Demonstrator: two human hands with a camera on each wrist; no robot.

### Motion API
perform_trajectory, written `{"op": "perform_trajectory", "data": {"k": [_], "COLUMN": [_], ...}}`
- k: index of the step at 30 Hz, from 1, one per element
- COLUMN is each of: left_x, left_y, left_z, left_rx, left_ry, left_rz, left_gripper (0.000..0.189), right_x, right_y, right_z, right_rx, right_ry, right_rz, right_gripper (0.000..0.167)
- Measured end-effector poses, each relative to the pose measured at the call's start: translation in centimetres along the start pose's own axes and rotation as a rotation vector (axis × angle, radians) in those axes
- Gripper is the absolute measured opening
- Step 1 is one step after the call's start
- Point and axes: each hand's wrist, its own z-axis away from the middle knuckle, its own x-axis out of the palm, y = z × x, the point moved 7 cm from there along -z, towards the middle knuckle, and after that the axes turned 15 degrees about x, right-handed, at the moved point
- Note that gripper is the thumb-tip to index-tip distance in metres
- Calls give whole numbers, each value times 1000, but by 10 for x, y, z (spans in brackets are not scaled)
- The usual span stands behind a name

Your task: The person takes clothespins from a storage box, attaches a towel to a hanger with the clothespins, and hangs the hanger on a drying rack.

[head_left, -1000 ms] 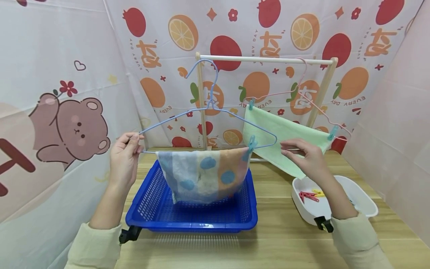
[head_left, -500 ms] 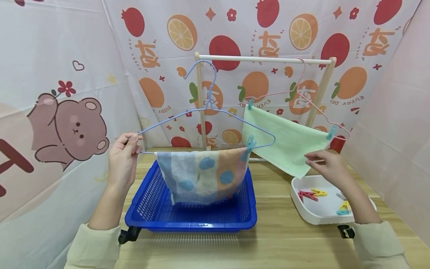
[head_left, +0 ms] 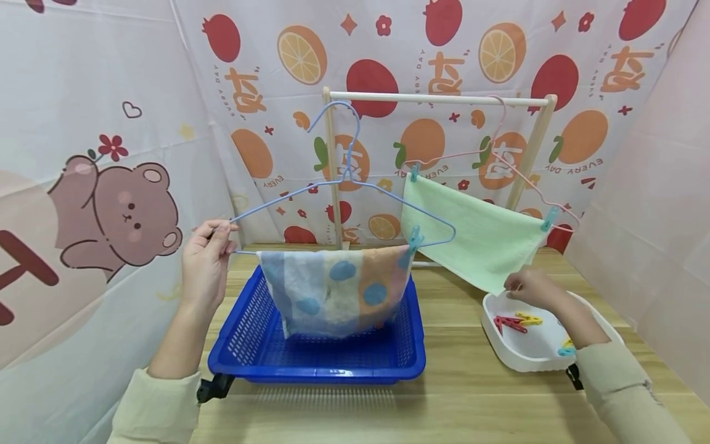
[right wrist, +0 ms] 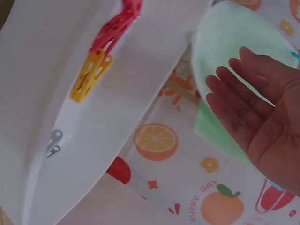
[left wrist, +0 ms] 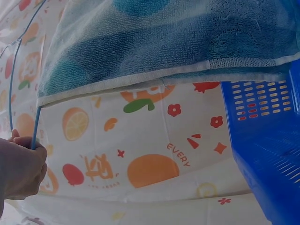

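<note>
My left hand (head_left: 208, 265) grips the left end of a blue clothes hanger (head_left: 288, 194), which it holds up over a blue basket (head_left: 316, 373). A patterned towel (head_left: 333, 290) is draped over the hanger's lower bar. One teal clothespin (head_left: 415, 237) clips the towel's right end; no clip shows at its left end. My right hand (head_left: 538, 290) is above the far rim of a white tray (head_left: 493, 345), holding nothing. In the right wrist view its fingers are relaxed and apart. Inside the tray lie red clothespins (head_left: 510, 324), a yellow clothespin (head_left: 528, 318) and a grey clothespin (right wrist: 54, 143).
Behind stands a rack with a white rail (head_left: 438, 97) and wooden posts. From the rail a pink hanger (head_left: 501, 157) carries a light green cloth (head_left: 466, 234) held by two teal clips. Printed curtains (head_left: 255, 61) enclose the wooden table (head_left: 444, 394) at the back and sides.
My right hand has moved right and down from beside the blue hanger's right end to above the white tray. My left hand and the hanger with the towel have stayed nearly still.
</note>
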Motion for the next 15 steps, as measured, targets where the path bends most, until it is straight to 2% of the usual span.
{"op": "perform_trajectory", "data": {"k": [4,7,15], "left_x": [-1,0,1], "left_y": [-1,-1,0], "left_z": [0,0,0], "left_rx": [-2,-6,-11], "left_ry": [9,9,8], "left_rz": [2,3,4], "left_gripper": [18,18,17], "right_x": [17,29,49], "right_y": [8,9,13], "right_z": [-7,-11,-17], "right_rx": [62,72,91], "right_ry": [-131,-194,-220], "right_rz": [53,135,343], "right_gripper": [19,19,15]}}
